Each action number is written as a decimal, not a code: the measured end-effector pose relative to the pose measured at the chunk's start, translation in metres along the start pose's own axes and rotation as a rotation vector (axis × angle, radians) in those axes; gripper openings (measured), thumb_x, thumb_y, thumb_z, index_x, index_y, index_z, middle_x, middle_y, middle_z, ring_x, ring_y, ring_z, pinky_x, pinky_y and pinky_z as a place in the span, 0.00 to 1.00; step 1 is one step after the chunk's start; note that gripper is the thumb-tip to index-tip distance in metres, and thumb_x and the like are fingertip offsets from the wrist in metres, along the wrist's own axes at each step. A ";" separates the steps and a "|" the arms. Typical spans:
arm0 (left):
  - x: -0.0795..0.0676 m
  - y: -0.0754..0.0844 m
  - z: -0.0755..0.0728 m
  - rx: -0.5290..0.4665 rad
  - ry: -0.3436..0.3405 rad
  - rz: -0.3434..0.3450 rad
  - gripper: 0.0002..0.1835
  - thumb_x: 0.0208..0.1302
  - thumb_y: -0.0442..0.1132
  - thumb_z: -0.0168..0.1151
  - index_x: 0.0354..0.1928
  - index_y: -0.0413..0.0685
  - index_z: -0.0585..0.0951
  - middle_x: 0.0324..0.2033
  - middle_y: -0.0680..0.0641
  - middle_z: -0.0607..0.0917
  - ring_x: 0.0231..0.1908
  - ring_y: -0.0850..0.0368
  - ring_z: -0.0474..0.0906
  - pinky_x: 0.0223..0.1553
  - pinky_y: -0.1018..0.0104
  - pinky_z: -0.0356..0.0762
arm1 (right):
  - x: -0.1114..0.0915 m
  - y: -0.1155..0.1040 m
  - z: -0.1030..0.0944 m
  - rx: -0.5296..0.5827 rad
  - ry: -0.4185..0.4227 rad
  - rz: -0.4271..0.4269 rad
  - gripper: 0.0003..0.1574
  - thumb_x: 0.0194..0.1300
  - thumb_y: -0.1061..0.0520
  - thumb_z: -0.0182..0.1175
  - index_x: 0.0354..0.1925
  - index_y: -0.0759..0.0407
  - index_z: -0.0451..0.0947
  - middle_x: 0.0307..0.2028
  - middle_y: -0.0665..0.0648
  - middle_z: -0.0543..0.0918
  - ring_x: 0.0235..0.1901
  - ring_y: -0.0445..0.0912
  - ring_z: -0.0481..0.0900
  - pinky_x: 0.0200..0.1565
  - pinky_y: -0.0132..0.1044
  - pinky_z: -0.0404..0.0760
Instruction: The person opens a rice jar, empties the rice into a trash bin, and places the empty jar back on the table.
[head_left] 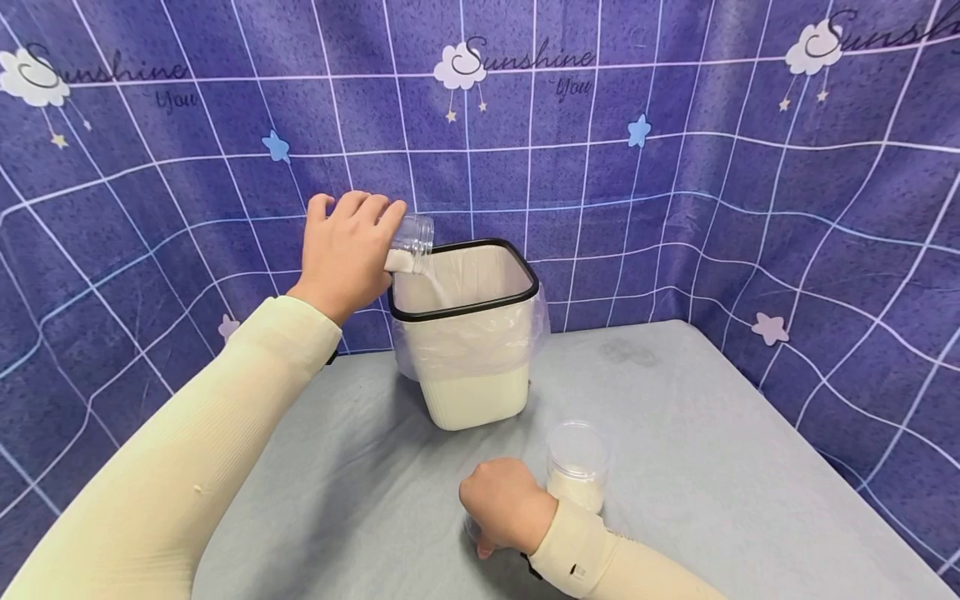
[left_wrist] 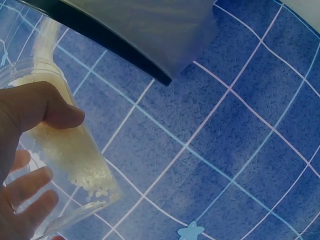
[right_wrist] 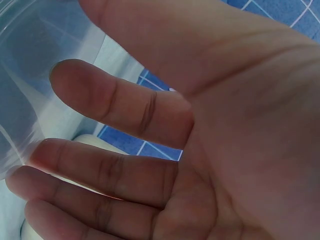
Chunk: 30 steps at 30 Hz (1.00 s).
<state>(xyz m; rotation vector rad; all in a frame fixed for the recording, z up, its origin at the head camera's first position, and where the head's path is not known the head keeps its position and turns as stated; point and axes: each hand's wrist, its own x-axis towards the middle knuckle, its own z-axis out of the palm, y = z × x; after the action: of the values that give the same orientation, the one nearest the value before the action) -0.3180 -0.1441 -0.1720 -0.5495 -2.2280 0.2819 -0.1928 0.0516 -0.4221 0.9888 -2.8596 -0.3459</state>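
clear jar (head_left: 414, 237), tipped sideways with its mouth to 3 o'clock, gripped by the left hand (head_left: 341, 258), the nearer one, and spilling white bits (head_left: 438, 288) into the bin (head_left: 476, 400) at 4 o'clock. lower, near 5 o'clock, a see-through tub (head_left: 472, 527) held under the right hand (head_left: 510, 504).

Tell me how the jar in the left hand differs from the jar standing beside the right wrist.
The held jar is tipped over; the standing jar is upright. The held jar is pouring pale contents into the bin; the standing jar's pale contents sit in its lower part. Both are clear.
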 end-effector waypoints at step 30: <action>0.003 0.002 -0.005 0.016 0.014 0.023 0.43 0.42 0.30 0.73 0.67 0.49 0.74 0.60 0.43 0.81 0.64 0.42 0.70 0.63 0.33 0.59 | -0.001 0.000 -0.001 0.006 0.004 -0.008 0.30 0.26 0.30 0.86 0.21 0.43 0.83 0.24 0.45 0.86 0.25 0.40 0.81 0.26 0.40 0.82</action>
<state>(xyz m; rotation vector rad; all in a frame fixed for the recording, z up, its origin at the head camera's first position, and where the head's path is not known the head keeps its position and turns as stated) -0.3152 -0.1410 -0.1670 -0.5673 -2.2054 0.3071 -0.1925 0.0520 -0.4207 1.0006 -2.8555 -0.3366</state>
